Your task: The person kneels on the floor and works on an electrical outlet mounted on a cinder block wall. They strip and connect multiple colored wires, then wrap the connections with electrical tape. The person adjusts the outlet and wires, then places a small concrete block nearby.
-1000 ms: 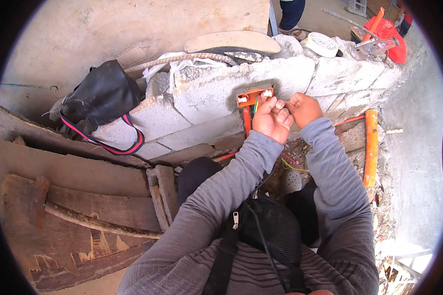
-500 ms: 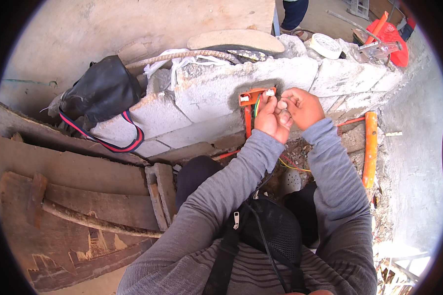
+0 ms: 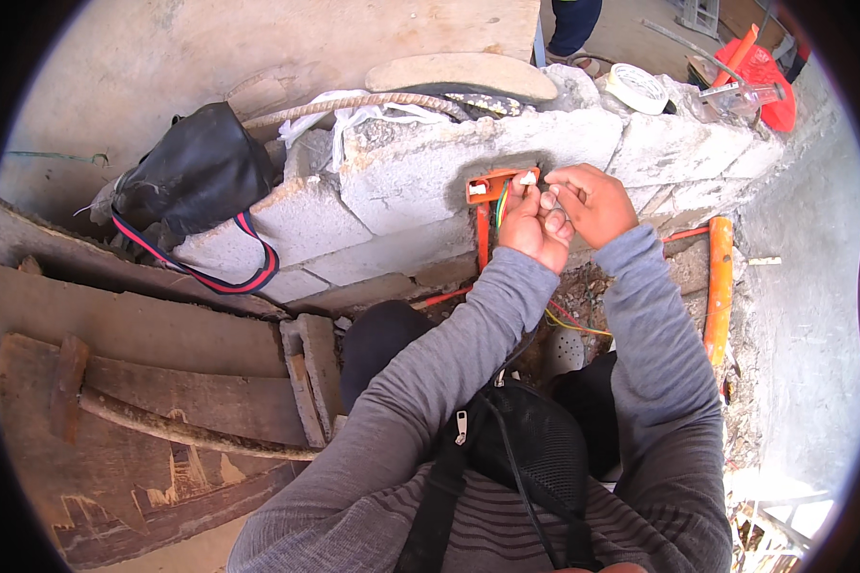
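Observation:
An orange electrical box (image 3: 492, 180) is set into the block wall, with small white pieces at its left and right ends. Green, yellow and blue wires (image 3: 501, 208) come out of it and pass behind my left hand (image 3: 533, 229). That hand is turned palm up just below the box, fingers curled and closed, a white piece (image 3: 528, 179) showing at its fingertips. Against it on the right, my right hand (image 3: 597, 205) is closed in a pinch. What sits between the fingers of both hands is too small or hidden to name.
The low block wall (image 3: 401, 172) carries a black bag (image 3: 201, 172) with a striped strap, a roll of white tape (image 3: 637, 88) and a clear bottle (image 3: 745, 97). An orange pipe (image 3: 719, 286) stands at right. A hammer (image 3: 182, 425) lies on boards at left. Another person's leg (image 3: 573, 24) shows behind.
The view has shifted very slightly. My right hand's fingers have moved a little against the left hand; both hands stay closed together by the box.

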A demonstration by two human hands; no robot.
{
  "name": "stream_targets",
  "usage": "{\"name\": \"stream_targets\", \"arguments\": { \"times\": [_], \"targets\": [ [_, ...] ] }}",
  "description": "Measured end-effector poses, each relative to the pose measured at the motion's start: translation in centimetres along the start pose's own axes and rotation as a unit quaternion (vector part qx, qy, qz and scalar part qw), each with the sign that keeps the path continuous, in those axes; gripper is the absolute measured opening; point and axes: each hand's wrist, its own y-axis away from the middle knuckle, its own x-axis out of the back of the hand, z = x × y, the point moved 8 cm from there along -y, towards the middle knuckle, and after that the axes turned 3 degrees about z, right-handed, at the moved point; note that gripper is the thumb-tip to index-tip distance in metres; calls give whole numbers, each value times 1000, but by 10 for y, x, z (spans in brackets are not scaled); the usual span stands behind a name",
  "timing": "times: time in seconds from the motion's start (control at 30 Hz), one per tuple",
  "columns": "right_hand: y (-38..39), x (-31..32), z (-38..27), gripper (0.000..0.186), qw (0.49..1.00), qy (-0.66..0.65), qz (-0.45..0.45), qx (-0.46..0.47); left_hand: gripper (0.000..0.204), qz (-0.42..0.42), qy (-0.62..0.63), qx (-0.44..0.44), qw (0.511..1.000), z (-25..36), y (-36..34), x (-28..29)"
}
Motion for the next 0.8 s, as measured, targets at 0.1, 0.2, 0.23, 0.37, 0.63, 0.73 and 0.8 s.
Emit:
{"name": "stream_targets", "arguments": {
  "times": [0.1, 0.2, 0.23, 0.37, 0.63, 0.73, 0.8],
  "targets": [
    [-3, 3, -20, 24, 998, 31, -30, 45, 19, 29, -49, -14, 998, 1, 2, 3],
    [-4, -5, -27, 30, 994, 56, -64, 67, 22, 4, -66, -26, 997, 3, -3, 12],
    [-4, -10, -29, 32, 992, 67, -78, 74, 23, -3, -62, -31, 998, 5, -8, 20],
    [-4, -26, -39, 33, 963, 238, -65, 112, 27, 28, -35, -63, 997, 8, -16, 25],
    [3, -34, -46, 32, 944, 320, -20, 74, 29, -32, -21, -67, 997, 12, -24, 26],
    [4, -34, -48, 32, 942, 326, -14, 74, 33, -36, -35, -77, 996, 13, -19, 26],
    [7, -32, -47, 33, 946, 314, -6, 87, 36, -10, -54, -87, 995, 12, -14, 27]
  ]
}}
